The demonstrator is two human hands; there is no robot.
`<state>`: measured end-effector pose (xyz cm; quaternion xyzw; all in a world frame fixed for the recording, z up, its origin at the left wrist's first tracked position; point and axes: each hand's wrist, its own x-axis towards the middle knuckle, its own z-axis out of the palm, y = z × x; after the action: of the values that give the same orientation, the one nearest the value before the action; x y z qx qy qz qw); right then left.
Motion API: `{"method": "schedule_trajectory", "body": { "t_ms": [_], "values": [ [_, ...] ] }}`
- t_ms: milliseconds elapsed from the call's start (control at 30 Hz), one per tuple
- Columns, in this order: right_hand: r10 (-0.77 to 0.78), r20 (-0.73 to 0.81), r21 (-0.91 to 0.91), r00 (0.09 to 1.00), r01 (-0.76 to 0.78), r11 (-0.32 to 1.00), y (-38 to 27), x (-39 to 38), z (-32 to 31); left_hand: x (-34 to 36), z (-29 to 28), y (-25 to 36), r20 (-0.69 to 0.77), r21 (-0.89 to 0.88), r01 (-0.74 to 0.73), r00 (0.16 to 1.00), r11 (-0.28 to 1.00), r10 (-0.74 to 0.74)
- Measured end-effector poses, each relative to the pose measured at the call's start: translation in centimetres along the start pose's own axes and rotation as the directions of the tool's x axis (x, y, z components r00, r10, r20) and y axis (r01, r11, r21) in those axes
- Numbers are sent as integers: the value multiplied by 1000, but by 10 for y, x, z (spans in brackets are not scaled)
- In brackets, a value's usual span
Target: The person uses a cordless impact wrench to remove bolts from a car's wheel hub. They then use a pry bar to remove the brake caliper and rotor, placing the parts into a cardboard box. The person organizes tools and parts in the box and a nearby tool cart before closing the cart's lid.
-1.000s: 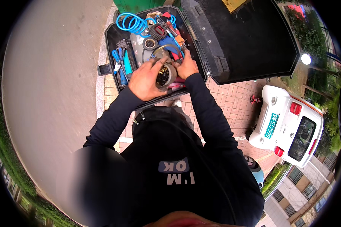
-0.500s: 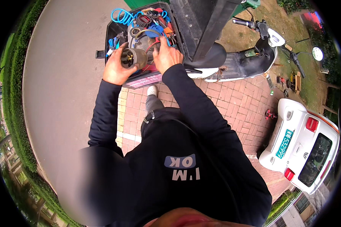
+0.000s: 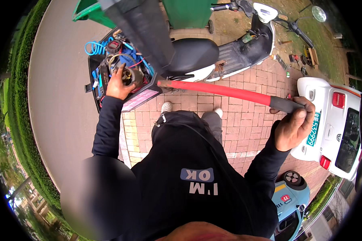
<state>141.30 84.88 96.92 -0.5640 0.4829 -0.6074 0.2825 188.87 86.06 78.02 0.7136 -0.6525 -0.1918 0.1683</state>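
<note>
My right hand [image 3: 294,127] is out to the right, closed round the dark grey end of a long red bar [image 3: 221,89]. From there the bar reaches left toward the front corner of an open black toolbox [image 3: 149,85]. Over the box, the fingers of my left hand [image 3: 117,86] wrap round a grey-brown cup-shaped container [image 3: 136,77] with small brass-coloured pieces inside. Around the container lie a coiled blue hose [image 3: 93,49], a red-and-black gauge [image 3: 114,46], a blue cloth [image 3: 128,57] and several hand tools.
The toolbox's raised lid [image 3: 142,30] stands beside a scooter's black seat [image 3: 195,54]. Behind are green bins [image 3: 189,14]. To the right are a white car [image 3: 330,94] and a light blue car [image 3: 289,201]. Several tools [image 3: 309,56] lie on the ground.
My right hand has left the toolbox and swung far right, now with the red bar in it. My left hand still holds the container. The view has shifted to the right.
</note>
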Motion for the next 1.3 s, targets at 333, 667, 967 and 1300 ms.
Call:
{"method": "schedule_trajectory", "body": {
  "t_ms": [333, 667, 967, 1300],
  "values": [
    [475, 169, 405, 864, -500, 765, 145, 57, -391, -25, 16, 109, -324, -34, 299, 900, 954, -293],
    [952, 8, 379, 306, -882, 280, 385, 179, -483, 243, 336, 651, 422, -573, -24, 848, 819, 320],
    [692, -395, -313, 604, -797, 517, 502, 372, -672, 574, 602, 1072, 277, -893, -24, 758, 449, 590],
    [785, -604, -226, 139, -974, -2, 702, 482, -783, 854, 756, 1326, 354, -753, -253, 622, 608, 698]
  ]
}}
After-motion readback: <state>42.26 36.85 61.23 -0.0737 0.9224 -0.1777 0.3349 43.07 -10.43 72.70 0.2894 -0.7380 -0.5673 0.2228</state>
